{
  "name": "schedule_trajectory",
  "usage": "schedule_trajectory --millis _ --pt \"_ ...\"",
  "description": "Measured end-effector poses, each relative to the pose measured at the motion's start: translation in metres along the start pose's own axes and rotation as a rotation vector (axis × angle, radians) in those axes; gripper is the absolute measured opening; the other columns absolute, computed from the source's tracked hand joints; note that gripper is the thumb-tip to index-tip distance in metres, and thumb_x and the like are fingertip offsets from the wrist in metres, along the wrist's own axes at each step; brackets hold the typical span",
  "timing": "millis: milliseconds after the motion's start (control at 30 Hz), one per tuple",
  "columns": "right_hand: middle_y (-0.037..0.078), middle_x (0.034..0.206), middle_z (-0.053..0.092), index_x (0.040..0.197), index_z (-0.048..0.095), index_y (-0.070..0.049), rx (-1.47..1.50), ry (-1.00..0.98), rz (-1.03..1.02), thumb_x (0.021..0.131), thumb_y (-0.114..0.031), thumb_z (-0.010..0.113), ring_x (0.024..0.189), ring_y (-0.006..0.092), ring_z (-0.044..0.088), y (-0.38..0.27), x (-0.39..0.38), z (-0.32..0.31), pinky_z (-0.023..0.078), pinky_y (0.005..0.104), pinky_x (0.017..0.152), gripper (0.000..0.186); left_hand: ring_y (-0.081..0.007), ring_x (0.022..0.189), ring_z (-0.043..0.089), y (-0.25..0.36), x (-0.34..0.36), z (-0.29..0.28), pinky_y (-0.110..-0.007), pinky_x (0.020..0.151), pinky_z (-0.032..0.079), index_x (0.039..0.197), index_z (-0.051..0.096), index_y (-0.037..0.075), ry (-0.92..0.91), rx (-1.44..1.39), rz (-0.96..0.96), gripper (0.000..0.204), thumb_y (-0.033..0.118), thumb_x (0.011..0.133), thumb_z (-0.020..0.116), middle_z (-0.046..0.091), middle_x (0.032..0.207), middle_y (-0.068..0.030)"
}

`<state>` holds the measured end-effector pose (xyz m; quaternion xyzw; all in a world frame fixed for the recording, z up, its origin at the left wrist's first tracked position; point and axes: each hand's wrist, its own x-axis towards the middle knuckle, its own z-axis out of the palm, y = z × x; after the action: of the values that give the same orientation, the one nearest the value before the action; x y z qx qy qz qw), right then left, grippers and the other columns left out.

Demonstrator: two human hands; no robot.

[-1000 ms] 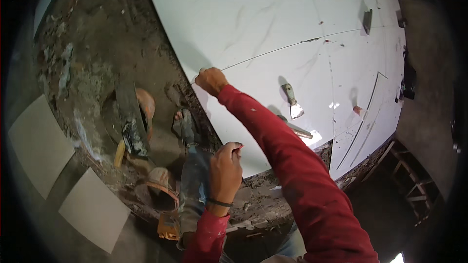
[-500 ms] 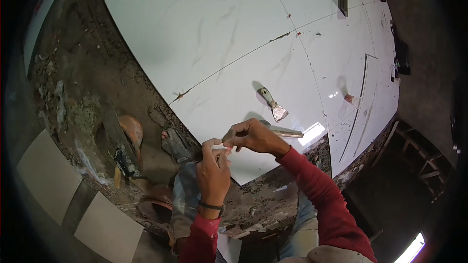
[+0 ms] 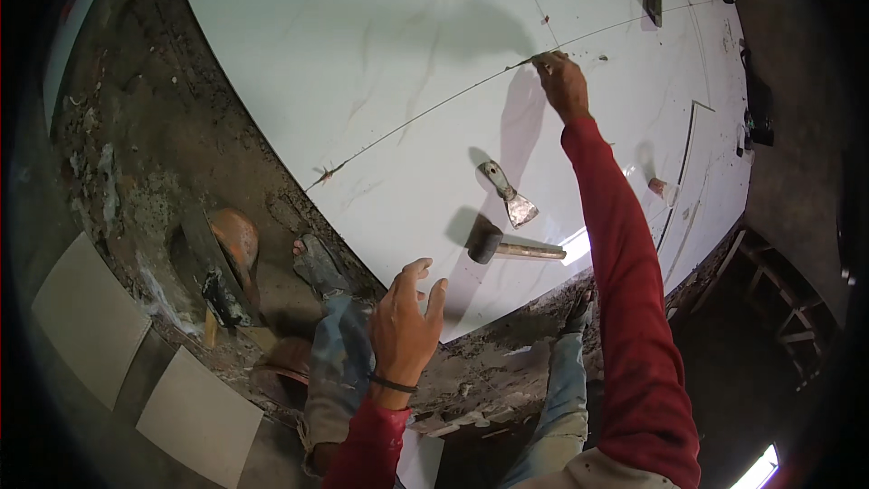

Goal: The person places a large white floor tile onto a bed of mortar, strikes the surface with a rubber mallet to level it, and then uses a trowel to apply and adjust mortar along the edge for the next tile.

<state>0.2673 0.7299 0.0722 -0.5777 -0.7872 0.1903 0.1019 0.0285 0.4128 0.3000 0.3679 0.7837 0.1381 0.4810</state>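
White tiles (image 3: pixel 380 208) with faint grey veins lie before me, parted by thin joints. Over them my right hand (image 3: pixel 563 89) reaches out to the crossing of two joints, its fingertips pinched together there; whatever they hold is hidden. Nearer to me, my left hand (image 3: pixel 403 330) is raised off the front tile edge, empty, thumb and fingers apart. A rubber mallet (image 3: pixel 484 241) with a wooden handle rests on the tile to its right. Beyond the mallet lies a putty knife (image 3: pixel 507 192) with a worn, smeared blade.
A grout float (image 3: pixel 652 0) stands at the far right, with a small cup-like piece (image 3: pixel 663 188) nearer. Thin strips (image 3: pixel 692 154) lie alongside. Rough mortar ground (image 3: pixel 154 154) borders the tiles on the left, where an orange-brown bowl (image 3: pixel 237 240) and loose square tiles (image 3: pixel 199 412) sit.
My hands have parted from a small red piece they were fingering together. My right hand has reached far forward to the joint crossing; my left has opened, uncovering the mallet's head.
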Motion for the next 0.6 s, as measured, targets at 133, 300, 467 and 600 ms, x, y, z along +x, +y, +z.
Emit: schedule_trajectory --millis 133,300,467,600 --pt "0.009 0.096 0.068 0.097 0.071 -0.012 -0.159 -0.039 -0.103 0.092 -0.014 0.062 0.096 0.0304 0.065 0.016 0.015 0.007 0.054 0.0427 0.079 0.011 -0.0261 0.080 0.072 -0.006 -0.001 0.000 -0.038 0.072 0.055 0.121 0.062 0.007 -0.043 0.037 0.005 0.036 0.024 0.090 0.070 0.072 0.110 -0.0134" --pt "0.012 0.095 0.066 0.092 0.069 -0.004 -0.318 -0.203 -0.321 0.089 -0.004 0.061 0.097 0.0301 0.063 0.015 0.028 -0.004 0.055 0.0410 0.081 0.009 -0.0270 0.081 0.072 -0.007 -0.003 -0.003 -0.039 0.073 0.055 0.121 0.062 0.007 -0.043 0.023 -0.021 0.035 0.023 0.090 0.070 0.072 0.110 -0.0141" --pt "0.012 0.101 0.066 0.086 0.066 -0.003 -0.501 -0.323 -0.296 0.088 -0.003 0.056 0.102 0.0310 0.064 0.001 0.037 0.007 0.057 0.0421 0.082 0.010 -0.0267 0.080 0.071 -0.005 -0.003 0.003 -0.039 0.073 0.054 0.121 0.062 0.007 -0.062 0.031 0.000 0.035 0.023 0.091 0.069 0.072 0.110 -0.0141" --pt "0.017 0.098 0.066 0.084 0.064 -0.003 -0.476 -0.321 -0.156 0.089 -0.013 0.062 0.094 0.0366 0.065 0.006 0.043 0.004 0.055 0.0450 0.077 0.012 -0.0275 0.079 0.071 -0.006 -0.002 0.004 -0.039 0.072 0.054 0.121 0.061 0.006 -0.094 0.010 0.009 0.036 0.023 0.091 0.069 0.071 0.111 -0.0146"
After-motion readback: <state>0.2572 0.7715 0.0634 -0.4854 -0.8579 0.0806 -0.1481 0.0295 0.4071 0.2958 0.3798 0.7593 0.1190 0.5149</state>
